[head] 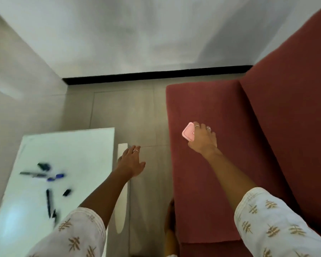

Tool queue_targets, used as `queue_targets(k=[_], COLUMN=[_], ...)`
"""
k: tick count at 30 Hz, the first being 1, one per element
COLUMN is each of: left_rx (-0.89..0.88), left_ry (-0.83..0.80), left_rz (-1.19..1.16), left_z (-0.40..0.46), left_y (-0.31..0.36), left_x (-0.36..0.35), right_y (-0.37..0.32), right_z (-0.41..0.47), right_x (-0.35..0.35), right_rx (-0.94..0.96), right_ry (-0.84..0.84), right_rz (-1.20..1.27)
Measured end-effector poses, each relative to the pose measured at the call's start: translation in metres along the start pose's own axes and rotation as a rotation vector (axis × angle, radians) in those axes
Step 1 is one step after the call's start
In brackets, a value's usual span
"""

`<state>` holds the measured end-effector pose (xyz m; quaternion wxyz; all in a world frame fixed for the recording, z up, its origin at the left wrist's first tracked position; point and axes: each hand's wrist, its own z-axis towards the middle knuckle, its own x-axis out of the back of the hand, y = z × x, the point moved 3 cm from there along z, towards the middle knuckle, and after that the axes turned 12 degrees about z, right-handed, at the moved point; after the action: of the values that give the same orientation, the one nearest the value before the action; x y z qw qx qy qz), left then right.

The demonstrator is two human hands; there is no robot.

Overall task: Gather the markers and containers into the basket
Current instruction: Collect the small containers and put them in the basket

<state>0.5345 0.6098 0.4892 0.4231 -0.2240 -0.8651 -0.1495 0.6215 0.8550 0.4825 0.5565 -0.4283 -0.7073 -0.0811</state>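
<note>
Nearest me, the markers (48,184) lie scattered on the white worktop (78,145) at my left. Further out, my left hand (131,162) hovers with relaxed fingers, carrying nothing. Beyond, my right hand (202,140) has its grip curled round a pink container (188,133) just above the red sofa seat (202,191). I see no basket; the slim container could slip as I turn to search.

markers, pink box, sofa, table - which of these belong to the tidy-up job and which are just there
Part of the job: the markers scattered on the table; the pink container held by the right hand.

Just there: white table, red sofa, floor. No basket is in view.
</note>
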Motion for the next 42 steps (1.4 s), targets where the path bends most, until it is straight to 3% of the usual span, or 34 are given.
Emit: queue_targets(k=[10,18,32,42], left_rx=[0.383,0.714,1.154,1.332], left_ry=[0.062,0.068,0.06,0.09], left_rz=[-0.277,-0.531,-0.898,-1.024], left_z=[-0.152,-0.31,-0.474,-0.489], left_y=[-0.202,-0.307,-0.36,-0.383], left_x=[-0.074,-0.179,-0.326,-0.404], right_y=[-0.22,-0.342,-0.424,-0.434], right_z=[-0.123,-0.256,-0.457,-0.525], right_x=[-0.105,-0.206,-0.363,-0.472], right_rx=[0.429,0.683,1.23,1.514], right_ry=[-0.135,-0.316,-0.554,-0.764], right_rz=[-0.08,-0.233,-0.571,-0.665])
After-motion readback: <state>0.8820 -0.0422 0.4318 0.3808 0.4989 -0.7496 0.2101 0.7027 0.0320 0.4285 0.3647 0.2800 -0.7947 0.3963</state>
